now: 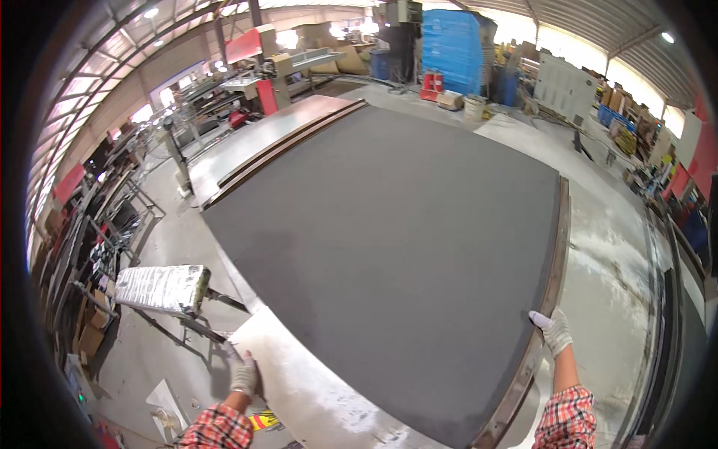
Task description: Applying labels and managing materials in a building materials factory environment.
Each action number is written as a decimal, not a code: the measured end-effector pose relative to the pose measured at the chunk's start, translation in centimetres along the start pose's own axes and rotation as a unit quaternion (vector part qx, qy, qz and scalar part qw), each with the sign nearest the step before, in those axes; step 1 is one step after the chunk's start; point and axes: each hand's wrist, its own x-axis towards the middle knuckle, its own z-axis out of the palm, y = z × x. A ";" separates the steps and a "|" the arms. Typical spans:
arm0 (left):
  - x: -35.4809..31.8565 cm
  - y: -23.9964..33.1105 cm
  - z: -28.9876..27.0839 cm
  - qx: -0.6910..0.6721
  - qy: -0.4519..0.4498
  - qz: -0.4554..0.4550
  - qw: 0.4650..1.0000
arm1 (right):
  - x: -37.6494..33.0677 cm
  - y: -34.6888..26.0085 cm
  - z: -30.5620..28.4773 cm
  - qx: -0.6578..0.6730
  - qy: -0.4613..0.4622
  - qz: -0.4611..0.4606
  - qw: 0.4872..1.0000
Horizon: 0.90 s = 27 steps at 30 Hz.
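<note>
A broad dark grey sheet (389, 247) lies flat on a pale metal table (299, 393) in front of me. A brown rail (554, 280) runs along the sheet's right edge. My right hand (553, 334), in a pale knitted glove, grips this rail near its close end. Its thumb points left over the sheet's border, and the other fingers are partly hidden. My left hand (243, 373), gloved the same way, is open beside the table's left corner, fingers apart. Whether it touches the table edge I cannot tell.
Another brown rail (292, 150) borders the sheet's far left side. A bench wrapped in silvery film (163, 289) stands left of the table. Racks with long stock (90, 239) line the left. Farther back are a blue-wrapped stack (452, 52), red fire extinguishers (432, 82) and a white cabinet (562, 88).
</note>
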 end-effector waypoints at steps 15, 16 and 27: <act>-3.1 3.0 1.8 -0.021 0.049 -0.035 0.998 | 18.0 -9.4 28.8 -0.176 0.013 0.009 0.984; -3.2 3.1 1.8 -0.031 0.044 -0.035 0.998 | 18.1 -10.6 30.3 -0.182 0.011 0.004 0.983; -4.5 2.9 3.2 -0.086 0.032 -0.038 0.995 | 19.7 -13.9 44.3 -0.153 0.003 -0.063 0.986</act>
